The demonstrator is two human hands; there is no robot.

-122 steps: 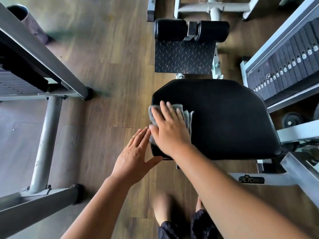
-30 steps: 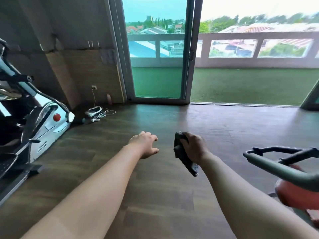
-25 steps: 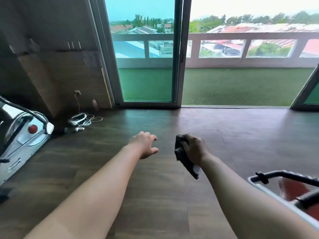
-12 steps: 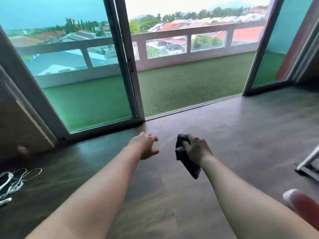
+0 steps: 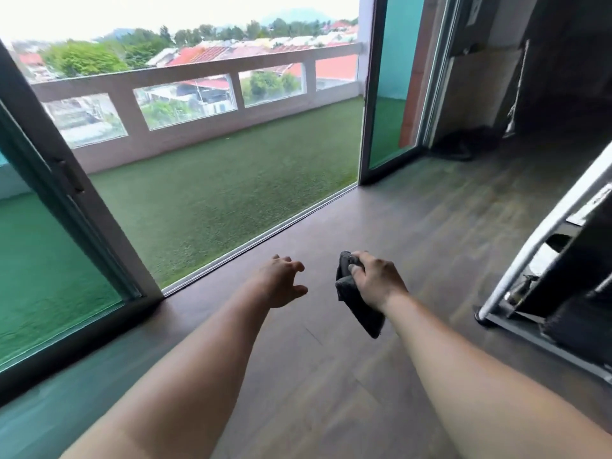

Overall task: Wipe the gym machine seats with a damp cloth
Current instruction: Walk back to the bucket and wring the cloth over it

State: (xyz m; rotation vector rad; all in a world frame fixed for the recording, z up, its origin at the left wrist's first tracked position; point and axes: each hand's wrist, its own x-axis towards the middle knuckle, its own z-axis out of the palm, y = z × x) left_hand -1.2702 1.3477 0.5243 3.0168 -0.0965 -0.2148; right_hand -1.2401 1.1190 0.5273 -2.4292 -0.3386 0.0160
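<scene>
The dark plank floor (image 5: 414,223) takes up most of the room. Past it the balcony's green turf (image 5: 231,180) runs out to a pale balustrade (image 5: 185,74), with rooftops and trees beyond. The sliding door frame (image 5: 66,180) slants across the left. A second teal glass panel (image 5: 390,94) stands at the far side of the opening.

At the right edge is a gym machine (image 5: 536,250), a white tube leaning over dark parts. The pale sticker (image 5: 594,202) on it is too blurred to read.

The person's two bare arms reach forward over the floor. The left hand (image 5: 280,283) is empty, palm down, its fingers loosely spread and a little bent. The right hand (image 5: 377,279) grips the dark grey cloth (image 5: 361,313), bunched in its fingers with a tail hanging below the wrist. It is in the air and well apart from the machine.

Half a second ago the door frame stood nearer the middle and only a bit of white tube showed at the right. The reddish shape at the lower right has gone. Hands and cloth keep the same pose.
</scene>
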